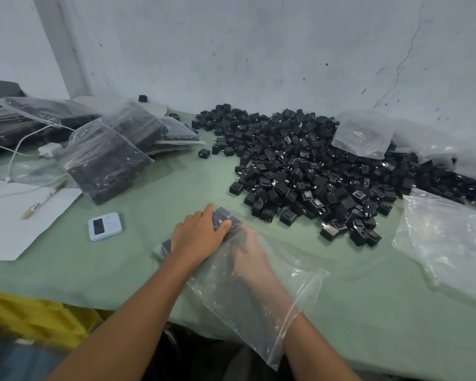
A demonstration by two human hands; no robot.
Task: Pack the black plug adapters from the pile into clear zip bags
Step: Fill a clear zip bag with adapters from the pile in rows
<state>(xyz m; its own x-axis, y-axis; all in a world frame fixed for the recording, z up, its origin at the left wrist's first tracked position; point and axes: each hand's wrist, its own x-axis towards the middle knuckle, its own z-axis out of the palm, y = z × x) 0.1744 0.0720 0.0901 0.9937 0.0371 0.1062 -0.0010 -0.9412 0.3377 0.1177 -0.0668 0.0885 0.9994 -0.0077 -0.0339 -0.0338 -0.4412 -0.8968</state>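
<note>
Head view: the green worktop [154, 193] carries the pile of black plug adapters [313, 166] against the wall [259, 50]. Nearer, a clear zip bag [259, 312] lies with the right grip [248, 254] inside it, blurred, so whether it is open or closed cannot be told. The left grip [201, 237], outside the bag, presses with straight fingers on the bagged adapters [223, 215]

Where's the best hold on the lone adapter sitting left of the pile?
Probably pinch the adapter across its flat side faces from above: it is a small block lying apart from the pile, leaving finger room around it.
</note>
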